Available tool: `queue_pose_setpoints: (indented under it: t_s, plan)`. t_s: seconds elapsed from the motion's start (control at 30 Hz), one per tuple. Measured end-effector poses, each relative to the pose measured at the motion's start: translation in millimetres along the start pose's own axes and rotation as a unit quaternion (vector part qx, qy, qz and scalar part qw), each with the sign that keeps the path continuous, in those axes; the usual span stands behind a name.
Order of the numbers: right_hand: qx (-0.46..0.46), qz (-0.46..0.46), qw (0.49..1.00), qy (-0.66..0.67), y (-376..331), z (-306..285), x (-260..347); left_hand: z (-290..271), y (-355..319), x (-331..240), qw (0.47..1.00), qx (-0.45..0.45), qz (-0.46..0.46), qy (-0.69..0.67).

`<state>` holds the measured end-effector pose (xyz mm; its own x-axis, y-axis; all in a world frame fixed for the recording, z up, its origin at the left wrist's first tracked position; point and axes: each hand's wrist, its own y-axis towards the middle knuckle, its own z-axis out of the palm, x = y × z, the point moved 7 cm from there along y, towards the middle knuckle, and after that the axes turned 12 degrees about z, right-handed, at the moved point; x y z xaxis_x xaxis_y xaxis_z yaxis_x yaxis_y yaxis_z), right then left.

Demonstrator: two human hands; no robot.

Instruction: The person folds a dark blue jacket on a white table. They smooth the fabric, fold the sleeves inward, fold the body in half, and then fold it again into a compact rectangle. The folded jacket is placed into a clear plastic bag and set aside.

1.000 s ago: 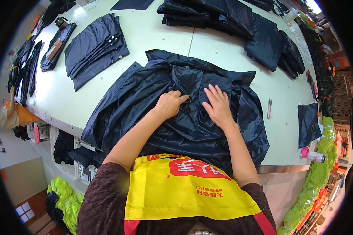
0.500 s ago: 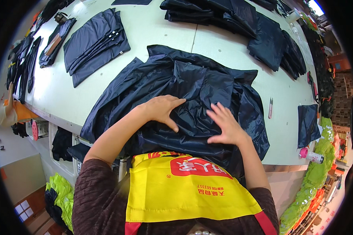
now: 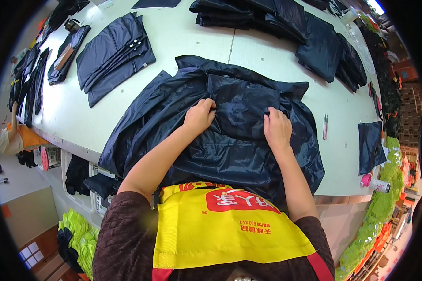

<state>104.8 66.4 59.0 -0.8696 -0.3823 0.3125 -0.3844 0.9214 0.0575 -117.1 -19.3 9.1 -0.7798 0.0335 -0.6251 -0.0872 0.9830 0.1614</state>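
A garment [image 3: 239, 152] lies spread on a table [image 3: 173, 42], at the clock's centre. Around it, a folded stack [image 3: 111, 51] lies at ten o'clock, a cloth pile [image 3: 267, 19] at one, snips [image 3: 325, 130] at three and a bottle [image 3: 380, 185] near four.

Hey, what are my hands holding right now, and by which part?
The dark fabric: your left hand and right hand appear to pinch opposite side edges of its rectangular panel.
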Motion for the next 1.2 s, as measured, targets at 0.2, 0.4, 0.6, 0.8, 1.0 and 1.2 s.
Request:
queue_pose_setpoints:
  t_s: [0.2, 0.4, 0.6, 0.8, 1.0, 1.2]
  plan:
    - [0.097, -0.205, 0.972, -0.063, -37, 46, 37, -6, 3, -13, 0.998, 0.015, 0.055, 0.038]
    - [0.09, -0.21, 0.972, -0.055, -36, 52, 36, 4, -19, -91, 0.915, 0.091, 0.389, 0.044]
    - [0.005, -0.271, 0.959, 0.079, -36, 34, 29, 27, 0, -51, 0.959, 0.03, 0.262, -0.102]
    - [-0.018, -0.193, 0.969, 0.153, -18, 32, 27, 29, 15, -38, 0.979, 0.044, 0.121, -0.157]
    - [0.072, -0.153, 0.979, 0.114, -4, 41, 27, 22, 7, -53, 0.963, 0.025, 0.263, 0.048]
    - [-0.07, -0.251, 0.964, 0.06, -19, 22, 42, 32, 25, -40, 0.979, 0.083, 0.176, 0.062]
